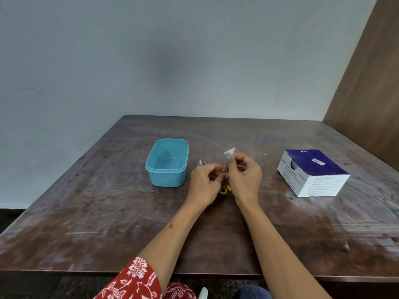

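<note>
You look to be mid-way through opening a swab packet, both hands just right of the tub (167, 162) and raised a little off the desk (280, 234). Your right hand (244, 178) has its fingers pinched together on the packet (230, 152), whose white corner sticks up above the thumb. Your left hand (205, 182), nearer the tub, has its fingers curled on a small scrap (200, 163); I cannot tell whether it is a torn-off strip or the swab itself. Yellow scissors (224, 190) lie under your hands, right of the tub. The box (311, 171) sits far to the tub's right. Next, I judge, you should carry each piece left over the tub's rim and part your fingers only once it is above the opening.
</note>
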